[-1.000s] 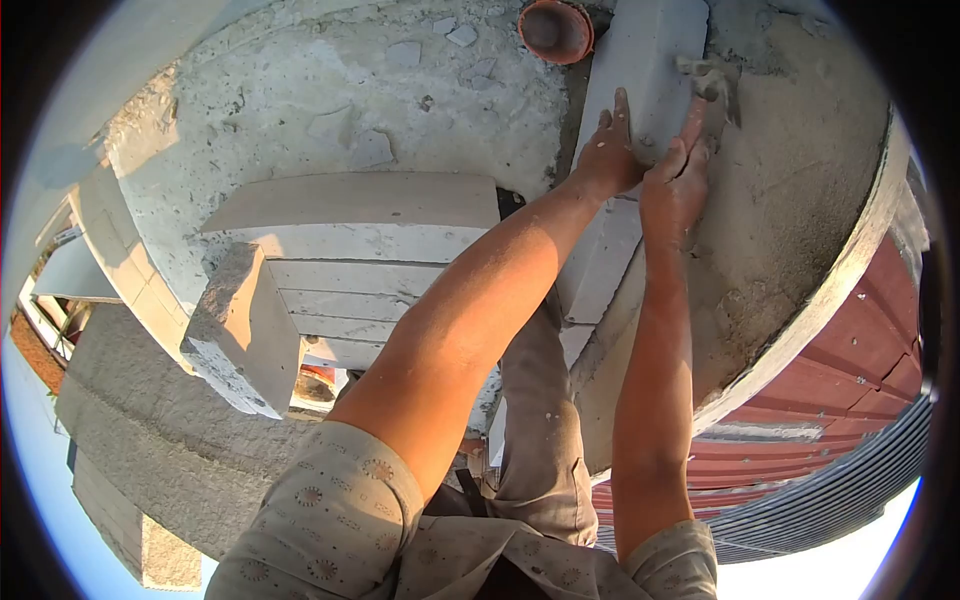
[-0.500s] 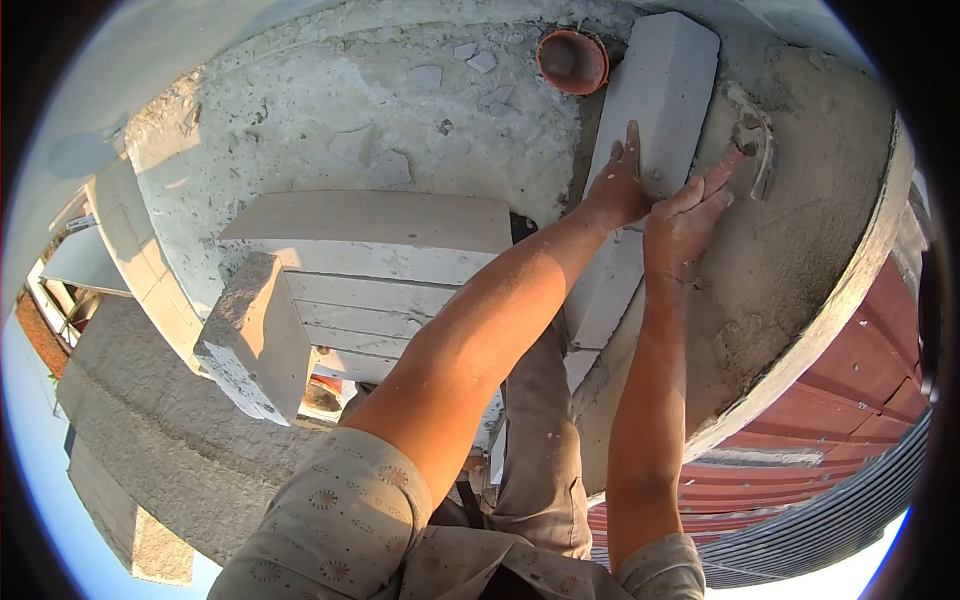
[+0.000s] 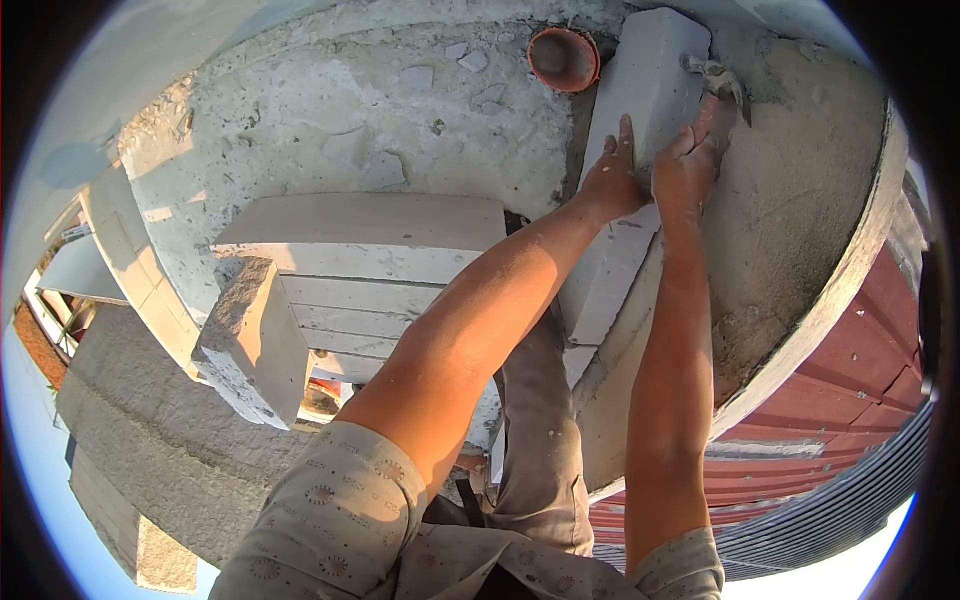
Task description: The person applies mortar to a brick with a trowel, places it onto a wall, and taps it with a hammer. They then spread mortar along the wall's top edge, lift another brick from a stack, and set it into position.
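A long pale block (image 3: 650,85) lies near the top centre-right, end to end with another pale block (image 3: 610,275) nearer my body. Resting on the far block near its lower end, my left hand (image 3: 614,182) has its fingers spread and holds nothing. My right hand (image 3: 692,150), just right of that block, is wrapped round the handle of a trowel (image 3: 728,82). The mortar-smeared trowel is at the block's right side, its blade seen nearly edge-on. Grey mortar (image 3: 800,190) spreads over the surface to the right.
An orange bucket (image 3: 592,62) stands left of the far block. Stacked pale blocks (image 3: 370,220) and an upright block (image 3: 255,340) are at centre-left. Flakes lie on the rough slab (image 3: 300,130). Beyond the curved right edge (image 3: 850,280) is a red metal roof (image 3: 830,390).
My right hand has moved up and slightly left with the trowel, which is now closer to the far block. My left hand stays on the block. The view has shifted slightly.
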A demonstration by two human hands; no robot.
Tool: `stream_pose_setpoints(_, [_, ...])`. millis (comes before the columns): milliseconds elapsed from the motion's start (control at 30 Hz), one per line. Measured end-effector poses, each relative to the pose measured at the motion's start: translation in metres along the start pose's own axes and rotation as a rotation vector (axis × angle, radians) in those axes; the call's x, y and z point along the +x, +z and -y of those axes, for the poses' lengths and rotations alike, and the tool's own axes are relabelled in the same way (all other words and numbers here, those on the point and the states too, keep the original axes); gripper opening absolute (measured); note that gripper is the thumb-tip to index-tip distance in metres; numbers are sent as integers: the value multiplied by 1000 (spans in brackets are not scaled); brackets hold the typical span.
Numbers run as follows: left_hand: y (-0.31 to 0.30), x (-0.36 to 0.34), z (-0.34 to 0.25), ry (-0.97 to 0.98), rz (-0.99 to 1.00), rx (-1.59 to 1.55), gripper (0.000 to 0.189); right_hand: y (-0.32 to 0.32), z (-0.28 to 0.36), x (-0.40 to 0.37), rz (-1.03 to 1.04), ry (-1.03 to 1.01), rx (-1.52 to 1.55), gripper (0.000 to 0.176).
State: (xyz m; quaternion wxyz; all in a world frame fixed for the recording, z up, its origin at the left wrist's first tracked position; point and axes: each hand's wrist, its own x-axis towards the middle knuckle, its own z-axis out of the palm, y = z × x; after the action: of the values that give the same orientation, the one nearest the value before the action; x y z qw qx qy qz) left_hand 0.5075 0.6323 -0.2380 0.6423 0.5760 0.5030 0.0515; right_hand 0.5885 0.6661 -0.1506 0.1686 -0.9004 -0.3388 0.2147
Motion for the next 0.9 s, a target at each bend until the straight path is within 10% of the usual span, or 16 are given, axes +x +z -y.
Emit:
stream_pose_setpoints(167, [-12, -13, -10, -60, 37, -131, 129, -67, 20, -109, -16, -180, 57, 44])
stream_pose_setpoints(300, [-6, -71, 26, -144, -176, -353, 107, -113, 21, -286, 302, 345, 818, 47])
stream_pose_setpoints(400, [-23, -192, 79, -289, -284, -469, 74, -80, -29, -372, 519, 426, 616, 46])
stream_pose_setpoints(667, [-153, -464, 130, -303, -550, -255, 32, -8, -50, -428, 375, -110, 157, 42])
stream_pose_setpoints(767, [-206, -523, 150, -146, -690, 73, 33, -12, -51, -419, 645, 194, 345, 39])
stream_pose_setpoints(900, [-265, -566, 145, -233, -913, 373, 43, -28, -45, -349, 300, 211, 304, 41])
